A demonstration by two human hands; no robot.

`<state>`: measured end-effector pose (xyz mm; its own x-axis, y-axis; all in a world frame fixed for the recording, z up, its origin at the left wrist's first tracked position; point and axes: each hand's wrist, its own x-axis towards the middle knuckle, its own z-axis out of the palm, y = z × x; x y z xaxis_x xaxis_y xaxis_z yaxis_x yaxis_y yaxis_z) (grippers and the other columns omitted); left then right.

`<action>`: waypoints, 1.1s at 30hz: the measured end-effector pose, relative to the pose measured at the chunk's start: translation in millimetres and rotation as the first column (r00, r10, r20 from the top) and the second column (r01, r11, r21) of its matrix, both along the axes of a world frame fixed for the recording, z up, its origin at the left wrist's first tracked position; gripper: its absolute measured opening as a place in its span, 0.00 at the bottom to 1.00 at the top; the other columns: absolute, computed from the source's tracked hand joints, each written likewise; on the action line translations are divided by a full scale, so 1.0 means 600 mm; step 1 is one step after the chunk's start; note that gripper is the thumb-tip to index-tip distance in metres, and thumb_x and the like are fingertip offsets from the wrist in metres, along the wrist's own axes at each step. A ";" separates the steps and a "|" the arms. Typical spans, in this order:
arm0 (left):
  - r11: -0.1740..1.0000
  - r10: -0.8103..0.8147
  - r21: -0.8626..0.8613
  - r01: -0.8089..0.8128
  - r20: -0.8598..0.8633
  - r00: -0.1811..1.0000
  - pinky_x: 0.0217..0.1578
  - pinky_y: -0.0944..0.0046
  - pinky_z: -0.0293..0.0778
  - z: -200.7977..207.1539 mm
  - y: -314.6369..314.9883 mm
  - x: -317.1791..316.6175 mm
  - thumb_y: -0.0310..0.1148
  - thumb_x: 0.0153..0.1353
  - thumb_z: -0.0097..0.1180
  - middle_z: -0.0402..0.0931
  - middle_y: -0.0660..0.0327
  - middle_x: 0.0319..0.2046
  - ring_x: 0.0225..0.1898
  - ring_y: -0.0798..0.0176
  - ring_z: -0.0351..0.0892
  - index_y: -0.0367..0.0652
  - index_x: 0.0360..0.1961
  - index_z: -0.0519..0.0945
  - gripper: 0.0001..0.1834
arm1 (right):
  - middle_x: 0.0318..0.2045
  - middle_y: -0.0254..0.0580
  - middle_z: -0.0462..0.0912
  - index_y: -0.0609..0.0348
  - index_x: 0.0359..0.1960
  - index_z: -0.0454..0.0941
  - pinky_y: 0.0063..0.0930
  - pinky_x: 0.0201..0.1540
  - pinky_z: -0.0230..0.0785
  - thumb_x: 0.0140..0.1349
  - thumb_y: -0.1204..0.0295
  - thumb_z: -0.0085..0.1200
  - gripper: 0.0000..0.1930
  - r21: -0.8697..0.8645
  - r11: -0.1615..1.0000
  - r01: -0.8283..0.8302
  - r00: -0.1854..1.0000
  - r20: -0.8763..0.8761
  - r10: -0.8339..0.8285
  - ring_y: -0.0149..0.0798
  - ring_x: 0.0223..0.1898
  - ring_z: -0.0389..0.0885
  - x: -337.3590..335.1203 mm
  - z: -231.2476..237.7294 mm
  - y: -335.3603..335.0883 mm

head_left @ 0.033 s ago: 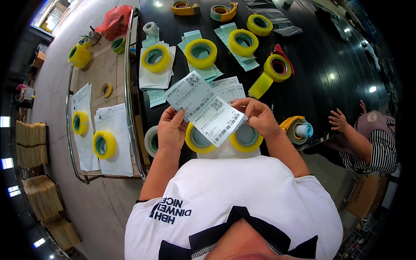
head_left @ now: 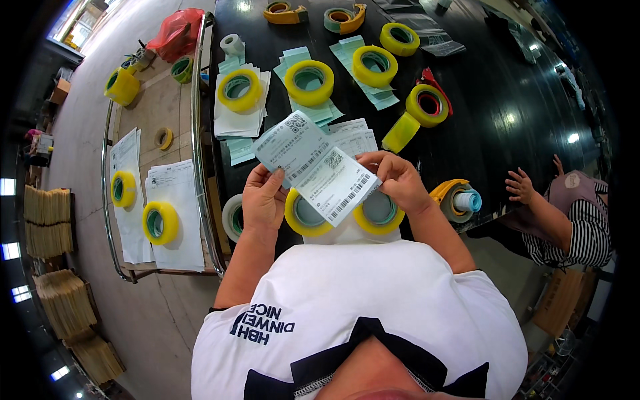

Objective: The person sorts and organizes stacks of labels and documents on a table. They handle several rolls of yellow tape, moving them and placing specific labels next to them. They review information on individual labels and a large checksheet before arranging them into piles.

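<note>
Between both hands I hold a strip of white printed shipping labels (head_left: 313,167) with barcodes and square codes, tilted above the table. My left hand (head_left: 263,200) pinches its left edge, thumb on top. At its right corner, my right hand (head_left: 397,180) has fingers and thumb closed on the paper. Partly hidden under the strip, two yellow tape rolls (head_left: 297,220) (head_left: 383,223) lie on pale paper near my chest. Behind the labels are printed sheets (head_left: 353,137). Farther back, yellow tape rolls (head_left: 309,83) (head_left: 240,90) (head_left: 375,65) rest on stacks of labels.
The black table (head_left: 507,100) carries a red tape dispenser (head_left: 437,93) and orange ones (head_left: 285,12) (head_left: 455,199). At left stands a metal-railed cart (head_left: 195,127) with papers and tape rolls. Another person's hand (head_left: 521,185) is at the table's right edge. Cardboard stacks (head_left: 48,223) line the far left.
The label strip bows slightly more at its upper left part. Both hands stay in place on it.
</note>
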<state>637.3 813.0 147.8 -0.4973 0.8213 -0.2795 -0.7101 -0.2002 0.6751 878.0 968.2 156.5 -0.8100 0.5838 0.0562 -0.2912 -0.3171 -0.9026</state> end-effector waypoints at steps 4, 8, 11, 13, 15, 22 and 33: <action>1.000 0.000 0.016 0.000 -0.013 1.000 0.53 0.57 0.77 0.005 0.006 -0.004 0.19 0.60 0.60 0.81 0.55 0.46 0.49 0.58 0.81 0.39 0.49 0.75 0.16 | 0.52 0.47 0.79 0.57 0.23 0.73 0.38 0.63 0.65 0.50 0.87 0.49 0.09 -0.096 0.995 0.033 0.997 -0.072 -0.040 0.42 0.59 0.75 -0.001 -0.011 0.004; 0.999 -0.003 0.045 0.008 -0.098 0.995 0.52 0.60 0.76 0.015 0.006 -0.009 0.17 0.59 0.60 0.81 0.55 0.46 0.49 0.60 0.81 0.39 0.47 0.76 0.15 | 0.51 0.48 0.80 0.57 0.23 0.73 0.40 0.64 0.66 0.50 0.87 0.49 0.09 -0.164 0.984 0.074 0.995 -0.055 -0.084 0.44 0.59 0.75 0.006 -0.011 0.012; 0.998 -0.041 -0.059 0.022 -0.331 0.943 0.49 0.63 0.76 0.031 0.000 -0.011 0.15 0.56 0.61 0.81 0.58 0.43 0.45 0.64 0.81 0.39 0.43 0.78 0.14 | 0.49 0.49 0.81 0.57 0.24 0.74 0.41 0.63 0.66 0.51 0.83 0.48 0.06 -0.312 0.945 0.093 0.981 -0.135 -0.141 0.45 0.59 0.75 0.018 -0.016 0.031; 0.967 -0.176 -0.253 0.032 -0.570 0.802 0.47 0.64 0.76 0.036 -0.016 -0.019 0.15 0.56 0.61 0.81 0.61 0.40 0.43 0.67 0.80 0.39 0.39 0.79 0.12 | 0.47 0.46 0.83 0.56 0.32 0.77 0.45 0.68 0.61 0.56 0.72 0.47 0.06 -0.487 0.865 0.117 0.925 -0.265 -0.274 0.45 0.60 0.75 0.025 -0.022 0.040; 0.986 -0.097 -0.132 -0.101 -0.951 0.295 0.44 0.60 0.76 0.038 -0.011 -0.023 0.14 0.51 0.62 0.80 0.62 0.35 0.39 0.62 0.81 0.41 0.36 0.79 0.13 | 0.47 0.43 0.83 0.53 0.33 0.78 0.44 0.71 0.55 0.58 0.70 0.48 0.06 -0.519 0.852 0.065 0.876 -0.379 -0.298 0.44 0.62 0.73 0.036 -0.025 0.057; 0.931 0.161 0.272 -0.245 -0.905 -0.394 0.43 0.64 0.75 0.034 -0.007 -0.019 0.14 0.48 0.61 0.79 0.59 0.35 0.41 0.57 0.80 0.41 0.39 0.78 0.17 | 0.25 0.36 0.80 0.49 0.24 0.68 0.44 0.72 0.54 0.54 0.71 0.48 0.04 -0.391 0.885 -0.254 0.858 -0.514 0.020 0.40 0.46 0.80 0.033 0.020 0.048; 0.989 0.107 0.110 -0.095 -0.113 0.988 0.54 0.63 0.74 0.004 0.019 0.030 0.16 0.60 0.57 0.76 0.58 0.45 0.50 0.65 0.77 0.40 0.55 0.68 0.22 | 0.35 0.36 0.78 0.58 0.32 0.78 0.33 0.60 0.63 0.50 0.83 0.50 0.09 -0.189 0.979 -0.079 0.996 -0.051 0.071 0.35 0.47 0.74 -0.027 0.041 -0.001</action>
<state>655.6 824.5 150.3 -0.6035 0.7868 -0.1296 -0.5993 -0.3403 0.7245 861.6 967.3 180.8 -0.8510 0.5250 -0.0136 -0.2983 -0.5046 -0.8102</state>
